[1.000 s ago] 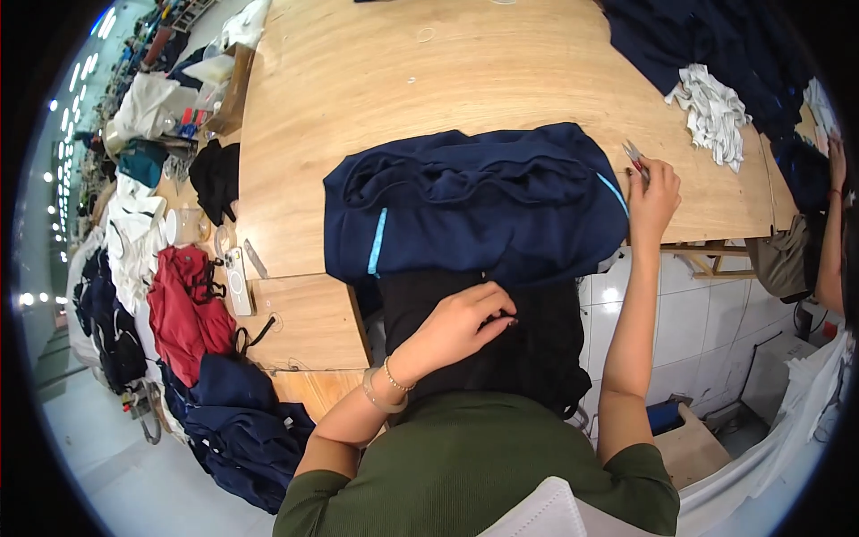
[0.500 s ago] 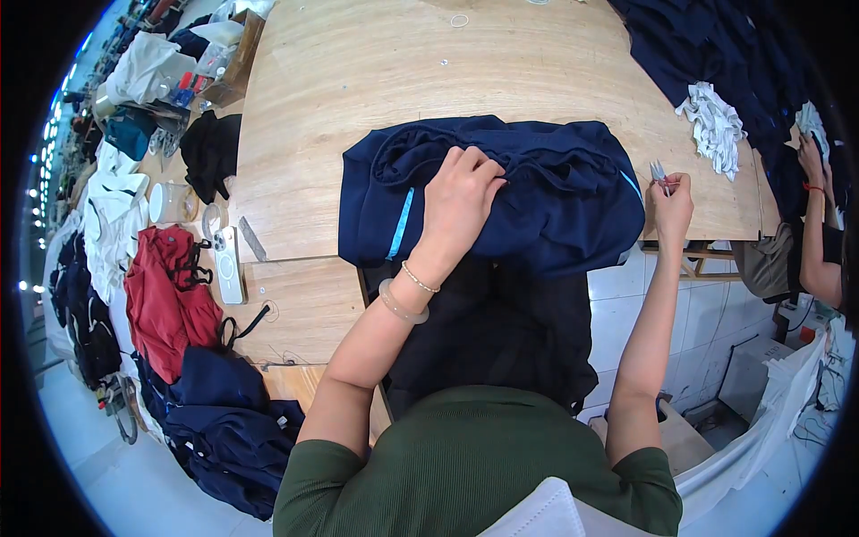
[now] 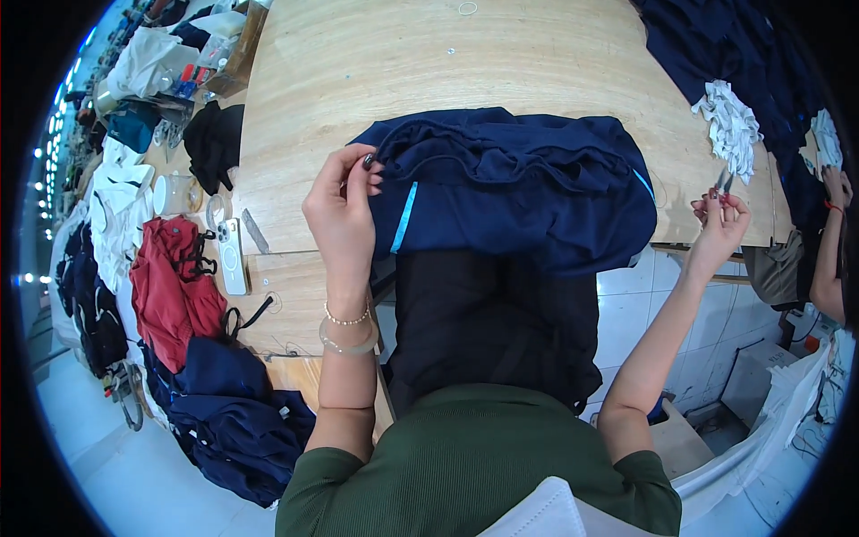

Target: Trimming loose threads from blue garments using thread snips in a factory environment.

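A navy blue garment [image 3: 519, 210] with a gathered waistband and light blue stripes lies bunched at the table's front edge, over my lap. My left hand [image 3: 344, 201] is at its left end, fingers curled and drawn together beside the waistband. What the fingertips pinch there, if anything, is too small to make out. Off to the right, past the garment, my right hand [image 3: 723, 222] holds small thread snips [image 3: 725, 182]. Their metal blades point away from me, just short of a crumpled heap of white cloth pieces [image 3: 729, 125].
More navy cloth [image 3: 707, 54] drapes over the table's far right. Left of me are a phone [image 3: 233, 259], a metal ruler [image 3: 255, 231], a red garment [image 3: 177, 291], a clear jar [image 3: 179, 194] and piled dark clothes [image 3: 237, 438]. At far right a co-worker's arm [image 3: 828, 242] reaches in.
My left hand has moved left from the middle of the waistband to the garment's left end. My right hand has moved right with the snips, towards the white cloth pieces.
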`<control>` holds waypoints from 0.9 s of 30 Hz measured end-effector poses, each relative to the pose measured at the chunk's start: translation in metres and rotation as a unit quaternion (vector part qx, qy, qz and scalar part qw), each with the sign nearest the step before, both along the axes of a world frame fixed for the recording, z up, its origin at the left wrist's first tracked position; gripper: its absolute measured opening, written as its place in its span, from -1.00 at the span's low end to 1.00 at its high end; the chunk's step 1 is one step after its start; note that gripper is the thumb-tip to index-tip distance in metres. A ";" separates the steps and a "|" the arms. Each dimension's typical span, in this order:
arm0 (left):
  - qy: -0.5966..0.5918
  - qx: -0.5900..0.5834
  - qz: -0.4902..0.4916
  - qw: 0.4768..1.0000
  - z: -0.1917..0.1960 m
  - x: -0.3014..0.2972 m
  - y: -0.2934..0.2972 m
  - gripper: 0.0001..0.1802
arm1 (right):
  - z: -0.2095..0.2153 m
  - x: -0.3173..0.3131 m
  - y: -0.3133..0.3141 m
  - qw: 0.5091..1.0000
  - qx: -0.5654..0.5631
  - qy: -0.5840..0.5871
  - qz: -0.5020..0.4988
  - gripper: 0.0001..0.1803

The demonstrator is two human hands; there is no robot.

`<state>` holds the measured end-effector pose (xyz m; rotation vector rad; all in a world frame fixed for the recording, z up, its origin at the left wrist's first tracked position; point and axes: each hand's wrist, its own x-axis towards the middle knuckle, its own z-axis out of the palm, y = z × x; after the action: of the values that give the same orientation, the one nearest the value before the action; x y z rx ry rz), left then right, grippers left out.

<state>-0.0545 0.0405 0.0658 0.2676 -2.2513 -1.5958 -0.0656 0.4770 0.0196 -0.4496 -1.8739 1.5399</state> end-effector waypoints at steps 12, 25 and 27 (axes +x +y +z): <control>0.005 -0.301 -0.155 0.941 -0.030 -0.030 0.074 -0.86 | 0.027 0.007 -0.068 0.995 -0.055 -0.010 0.083 -0.76; 0.101 -0.162 -0.122 0.974 -0.029 -0.028 0.040 -0.90 | 0.037 0.011 -0.095 0.981 -0.047 -0.087 0.165 -0.70; 0.077 -0.202 -0.130 0.968 -0.029 -0.027 0.041 -0.96 | 0.041 0.013 -0.114 0.966 -0.051 -0.082 0.238 -0.72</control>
<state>-0.0818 0.0811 0.0364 -0.2622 -2.4940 -1.1767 -0.0523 0.3633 0.0609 -0.1788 -2.1449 1.9691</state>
